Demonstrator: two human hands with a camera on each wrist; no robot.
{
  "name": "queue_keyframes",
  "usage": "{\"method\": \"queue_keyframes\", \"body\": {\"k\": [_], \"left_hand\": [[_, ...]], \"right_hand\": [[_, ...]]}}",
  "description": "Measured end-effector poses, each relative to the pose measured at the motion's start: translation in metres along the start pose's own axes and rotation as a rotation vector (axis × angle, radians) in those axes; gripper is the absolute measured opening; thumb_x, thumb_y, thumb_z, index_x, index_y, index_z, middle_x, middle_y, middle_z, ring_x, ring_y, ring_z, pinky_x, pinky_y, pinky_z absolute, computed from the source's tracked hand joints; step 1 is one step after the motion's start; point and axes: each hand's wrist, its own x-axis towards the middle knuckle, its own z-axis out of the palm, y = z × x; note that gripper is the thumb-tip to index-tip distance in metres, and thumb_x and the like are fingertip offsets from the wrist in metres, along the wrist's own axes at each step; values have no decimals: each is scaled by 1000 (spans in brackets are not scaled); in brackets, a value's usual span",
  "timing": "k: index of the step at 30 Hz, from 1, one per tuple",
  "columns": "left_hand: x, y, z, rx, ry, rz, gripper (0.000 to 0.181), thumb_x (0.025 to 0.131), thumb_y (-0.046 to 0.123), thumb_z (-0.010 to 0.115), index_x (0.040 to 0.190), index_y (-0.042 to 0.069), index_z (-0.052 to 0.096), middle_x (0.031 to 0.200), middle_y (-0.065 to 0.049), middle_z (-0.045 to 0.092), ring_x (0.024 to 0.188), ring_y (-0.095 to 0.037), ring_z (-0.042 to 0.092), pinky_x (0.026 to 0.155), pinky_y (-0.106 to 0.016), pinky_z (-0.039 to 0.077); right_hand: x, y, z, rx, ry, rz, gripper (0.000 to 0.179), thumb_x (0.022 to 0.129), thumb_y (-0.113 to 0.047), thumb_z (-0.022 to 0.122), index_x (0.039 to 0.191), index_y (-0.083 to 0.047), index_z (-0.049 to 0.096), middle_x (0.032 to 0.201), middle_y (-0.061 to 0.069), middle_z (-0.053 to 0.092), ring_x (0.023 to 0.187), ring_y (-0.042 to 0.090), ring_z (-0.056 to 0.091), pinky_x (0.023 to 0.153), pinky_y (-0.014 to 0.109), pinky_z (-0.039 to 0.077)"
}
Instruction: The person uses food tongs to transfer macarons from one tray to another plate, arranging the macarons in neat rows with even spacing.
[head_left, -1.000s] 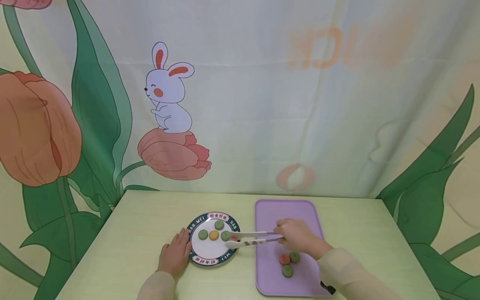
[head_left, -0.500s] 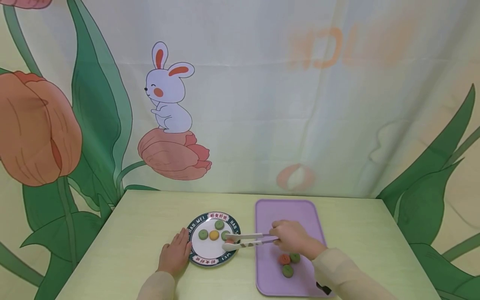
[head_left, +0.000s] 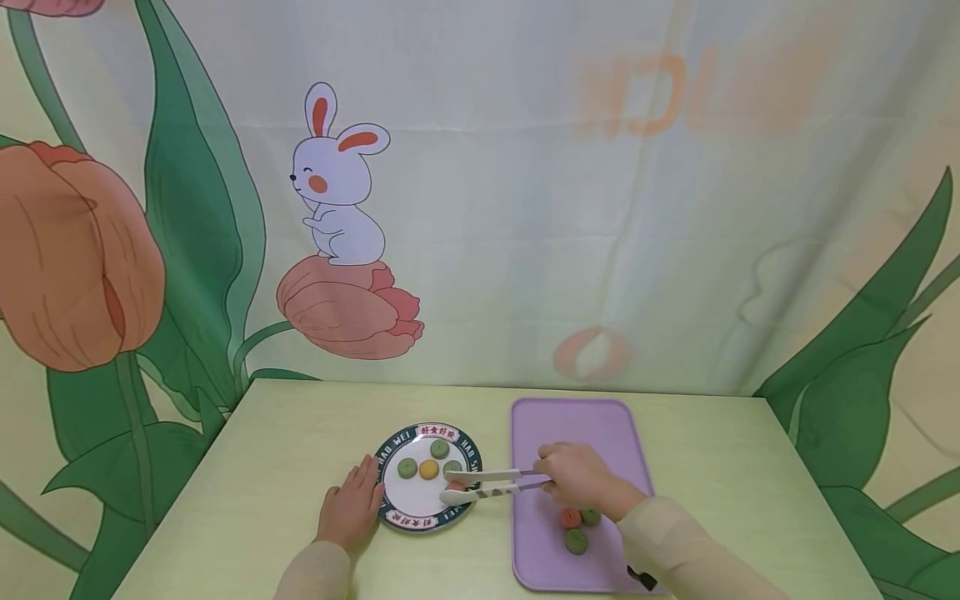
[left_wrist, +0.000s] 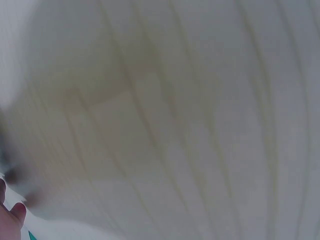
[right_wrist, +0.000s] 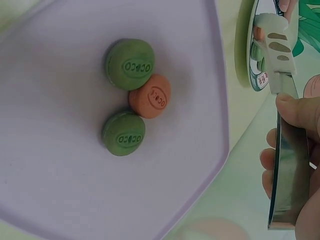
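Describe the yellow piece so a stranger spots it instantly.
Left of the purple rectangular tray sits a round, dark-rimmed white plate. Near its middle lies the small round yellow piece, the only one not green or orange.

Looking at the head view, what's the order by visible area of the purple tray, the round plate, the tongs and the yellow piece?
1. Purple tray
2. Round plate
3. Tongs, partly hidden by the right hand, but the visible part is thin
4. Yellow piece
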Motion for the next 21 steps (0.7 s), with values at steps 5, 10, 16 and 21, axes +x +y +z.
{"method": "queue_keyframes", "body": {"k": [5, 10, 16, 21], "left_hand": [[0, 0, 0, 1, -8, -5, 54, 94, 34, 30, 139, 3, 25, 144, -13, 27, 128, -35, 32, 97, -55, 31], [0, 1, -1, 3, -9, -7, 54, 94, 34, 30, 139, 3, 25, 144, -13, 27, 128, -34, 32, 98, -55, 31], [0, 2, -2, -2, -15, -6, 54, 94, 34, 29, 139, 4, 25, 144, -13, 27, 128, -34, 31, 98, -55, 31], [-1, 2, -2, -3, -20, -8, 54, 94, 34, 29, 139, 3, 25, 144, -13, 26, 128, -35, 31, 98, -56, 30]], "right_hand": [[2, 0, 3, -7, 1, 4, 6, 68, -15, 65, 68, -19, 60, 61, -10, 39, 52, 7, 37, 40, 20, 28], [3, -2, 3, 1, 4, 6, 6, 68, -15, 65, 68, -18, 60, 61, -9, 39, 52, 8, 37, 40, 21, 28], [4, -3, 3, -5, 0, 12, 5, 68, -16, 66, 71, -18, 62, 62, -9, 39, 53, 7, 39, 39, 22, 29], [4, -3, 2, -1, -7, 19, 5, 68, -17, 66, 71, -18, 62, 62, -9, 40, 54, 7, 40, 40, 22, 29]]}}
